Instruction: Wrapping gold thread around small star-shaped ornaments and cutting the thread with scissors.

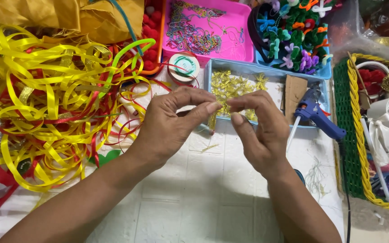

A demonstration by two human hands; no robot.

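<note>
My left hand (169, 126) and my right hand (262, 132) meet over the white table, fingertips pinched together on a small piece of gold ribbon (213, 119) that hangs down between them. Just behind my fingers lies a light blue tray (212, 67) with several gold ribbon bows (230, 85). A blue glue gun (316, 114) lies to the right of my right hand, its nozzle pointing down-left.
A big tangle of yellow and red ribbons (46, 103) fills the left. A pink tray (244, 40) of bead chains, a cord spool (183, 66), a tray of pipe-cleaner flowers (293, 31) and a green basket (354, 135) ring the work area.
</note>
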